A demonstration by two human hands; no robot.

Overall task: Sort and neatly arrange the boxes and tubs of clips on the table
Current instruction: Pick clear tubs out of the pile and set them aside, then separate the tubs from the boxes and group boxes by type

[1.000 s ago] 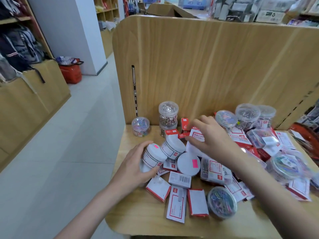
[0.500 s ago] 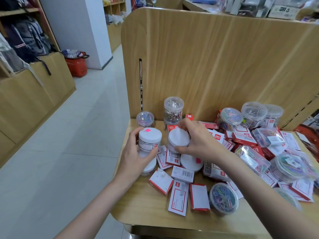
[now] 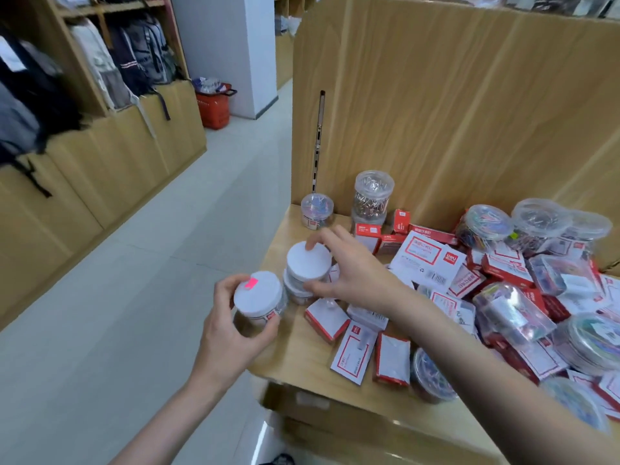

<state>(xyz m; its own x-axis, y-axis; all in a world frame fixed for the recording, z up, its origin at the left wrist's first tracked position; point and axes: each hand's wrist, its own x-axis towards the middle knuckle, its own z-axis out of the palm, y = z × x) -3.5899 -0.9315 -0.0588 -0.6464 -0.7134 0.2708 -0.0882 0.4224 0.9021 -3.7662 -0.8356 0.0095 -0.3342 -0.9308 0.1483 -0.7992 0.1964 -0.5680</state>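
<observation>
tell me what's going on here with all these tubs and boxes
A person is sorting clip containers on a wooden table. The left hand grips a white-lidded round tub with a pink sticker; the right hand holds a plain white-lidded tub over another. Red-and-white boxes and clear tubs lie jumbled beside them.

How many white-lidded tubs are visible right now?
3. One with a pink sticker in the left hand; one under the right hand, stacked on a third. Others may be hidden.
</observation>
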